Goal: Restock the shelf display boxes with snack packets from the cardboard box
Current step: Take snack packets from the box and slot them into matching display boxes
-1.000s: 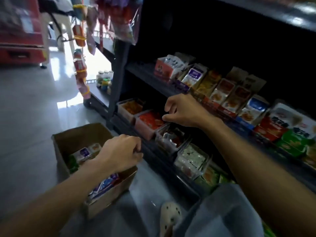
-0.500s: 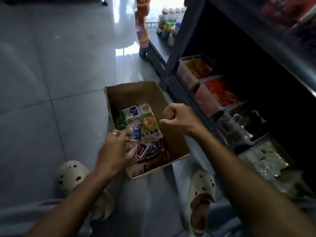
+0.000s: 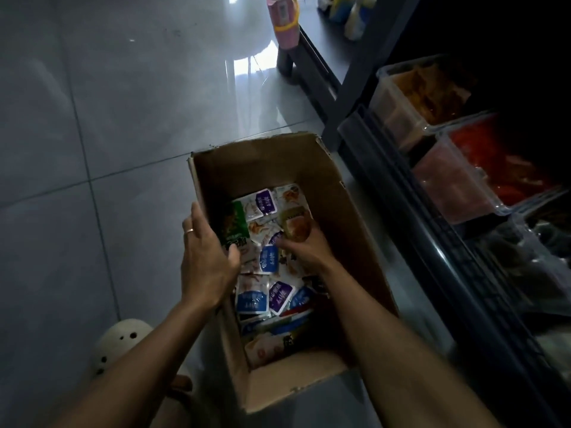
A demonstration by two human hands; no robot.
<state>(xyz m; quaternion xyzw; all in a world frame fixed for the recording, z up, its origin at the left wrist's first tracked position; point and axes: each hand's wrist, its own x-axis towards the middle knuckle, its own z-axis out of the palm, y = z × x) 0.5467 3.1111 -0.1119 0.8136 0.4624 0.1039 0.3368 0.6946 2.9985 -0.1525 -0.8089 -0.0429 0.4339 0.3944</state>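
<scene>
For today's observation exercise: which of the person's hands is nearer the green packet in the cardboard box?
Left. The left hand touches the green packet; the right hand is apart, further right among other packets.
</scene>
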